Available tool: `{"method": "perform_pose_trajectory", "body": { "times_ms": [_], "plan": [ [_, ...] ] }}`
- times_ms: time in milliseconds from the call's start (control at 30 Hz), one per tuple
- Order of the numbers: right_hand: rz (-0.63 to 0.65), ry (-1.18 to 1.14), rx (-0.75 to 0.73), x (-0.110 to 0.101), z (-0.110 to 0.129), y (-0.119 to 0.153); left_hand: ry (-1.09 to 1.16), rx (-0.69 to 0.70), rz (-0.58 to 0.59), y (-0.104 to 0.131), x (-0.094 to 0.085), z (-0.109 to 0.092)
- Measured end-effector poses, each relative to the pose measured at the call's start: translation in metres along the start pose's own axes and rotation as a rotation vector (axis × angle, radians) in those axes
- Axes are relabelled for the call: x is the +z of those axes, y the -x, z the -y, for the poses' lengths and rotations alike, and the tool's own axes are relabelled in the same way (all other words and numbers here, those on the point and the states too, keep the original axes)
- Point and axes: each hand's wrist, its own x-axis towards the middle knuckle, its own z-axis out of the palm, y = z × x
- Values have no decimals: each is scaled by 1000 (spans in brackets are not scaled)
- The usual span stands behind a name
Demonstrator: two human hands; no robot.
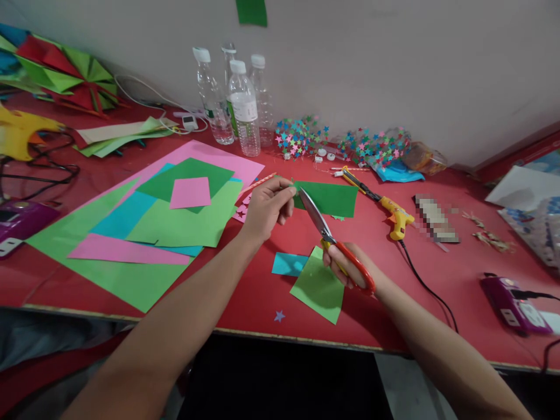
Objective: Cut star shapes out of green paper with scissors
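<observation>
My left hand (270,205) is closed in a pinch at the left end of a dark green paper rectangle (335,199). In my right hand (343,265) is a pair of scissors (315,214) with red and yellow handles. Its blades are nearly together and point up and left, overlapping the paper's left part close to my left fingertips. Below the blades lie a light green paper piece (318,291) and a small blue paper piece (286,264). A purple star (279,316) rests near the table's front edge.
Large coloured sheets (114,280) overlap on the left. Plastic bottles (245,116) and star garlands (301,137) stand along the wall. A yellow glue gun (396,216) with a trailing cord lies right, near a blurred phone-like object (436,219) and a purple device (516,303).
</observation>
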Motion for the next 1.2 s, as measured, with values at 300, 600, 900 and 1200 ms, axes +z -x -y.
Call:
{"method": "perform_pose_trajectory", "body": {
  "times_ms": [300,600,900,1200],
  "plan": [
    [-12,21,30,-3,2,1,24,-24,14,-1,-1,1],
    [-34,46,84,-2,8,2,-3,-23,-4,-2,-1,-1],
    [-41,6,36,2,5,1,29,-24,21,1,2,3],
    [-27,13,41,1,-1,-1,10,19,-39,0,3,5]
  ]
}}
